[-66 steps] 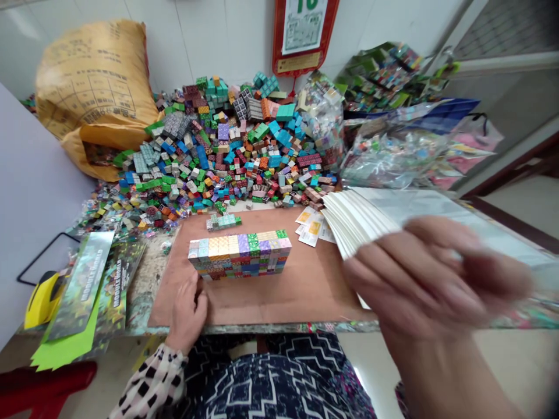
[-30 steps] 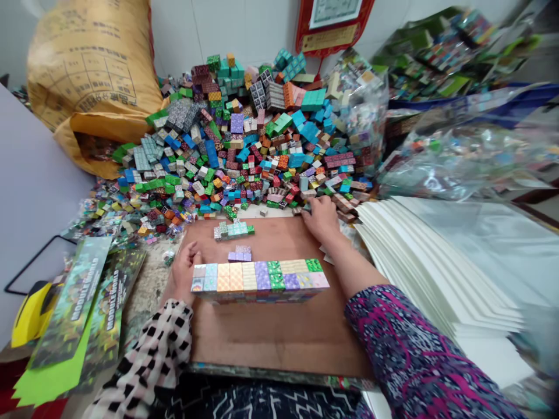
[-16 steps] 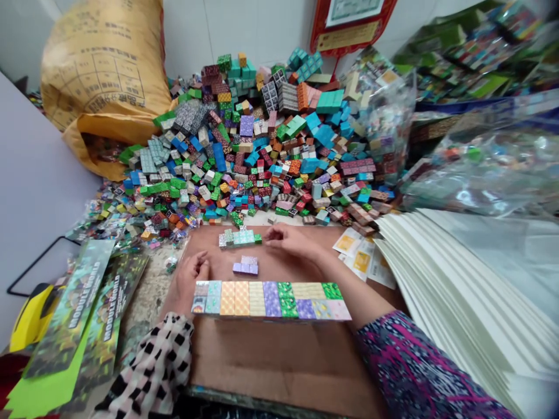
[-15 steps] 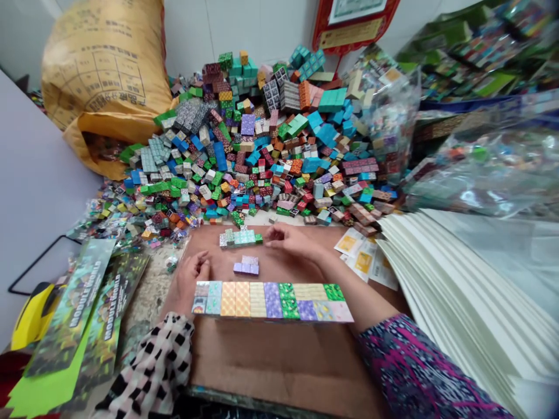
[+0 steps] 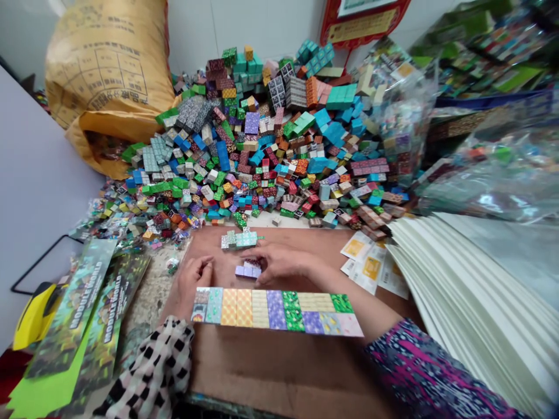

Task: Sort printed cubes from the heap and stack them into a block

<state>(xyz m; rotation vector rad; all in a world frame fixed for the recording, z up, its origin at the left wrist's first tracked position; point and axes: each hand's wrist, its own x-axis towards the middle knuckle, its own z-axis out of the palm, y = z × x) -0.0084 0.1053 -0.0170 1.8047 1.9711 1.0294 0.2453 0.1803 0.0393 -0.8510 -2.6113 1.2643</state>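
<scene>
My right hand (image 5: 282,260) reaches over the brown board, its thumb and fingers closed around a small dark red patterned block (image 5: 251,262). That block sits at the top of a little group of purple cube blocks (image 5: 247,272); the fingers partly cover the group. Just behind lies a cluster of pale mint and grey blocks (image 5: 239,240). To the left, my left hand (image 5: 195,278) rests on the board with its fingers curled in, and nothing shows in it. Nearer to me, between my forearms, is a long strip of multicoloured patterned blocks (image 5: 259,309).
A big heap of loose printed blocks (image 5: 262,145) fills the back, beside a yellow woven sack (image 5: 109,70). Printed cards (image 5: 81,308) and a yellow-and-black tool (image 5: 32,320) lie left. On the right are small paper slips (image 5: 371,265), stacked white sheets (image 5: 471,302) and plastic bags (image 5: 498,169).
My right hand has moved left and nearer, from beside the mint cluster to the purple blocks, where a dark red block now shows. My left hand has hardly moved.
</scene>
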